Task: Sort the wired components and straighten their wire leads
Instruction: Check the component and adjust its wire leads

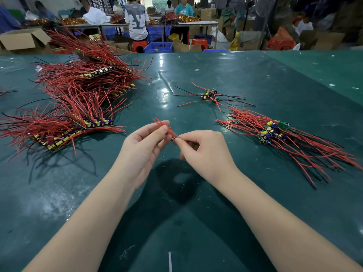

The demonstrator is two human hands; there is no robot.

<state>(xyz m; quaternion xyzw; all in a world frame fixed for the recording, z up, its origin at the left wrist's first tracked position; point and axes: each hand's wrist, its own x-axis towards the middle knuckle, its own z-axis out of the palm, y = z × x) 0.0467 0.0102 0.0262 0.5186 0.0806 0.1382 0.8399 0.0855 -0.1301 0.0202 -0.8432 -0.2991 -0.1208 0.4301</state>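
Observation:
Both hands meet at the middle of the green table [196, 222]. My left hand [143, 144] pinches a pair of thin red wire leads [164, 127] between thumb and fingers. My right hand [204, 148] pinches the same leads lower down, at its fingertips. Whatever the leads are attached to is hidden inside my right hand. A large heap of wired boards [82, 91] with red leads lies at the left. A neat bundle of wired components [275, 132] lies at the right. A few loose wired components [210, 95] rest beyond my hands.
Small white scraps [197, 70] dot the far tabletop. Past the table's far edge, people sit at other benches, with blue crates [158, 47], red stools [139, 45] and cardboard boxes [23, 41] on the floor.

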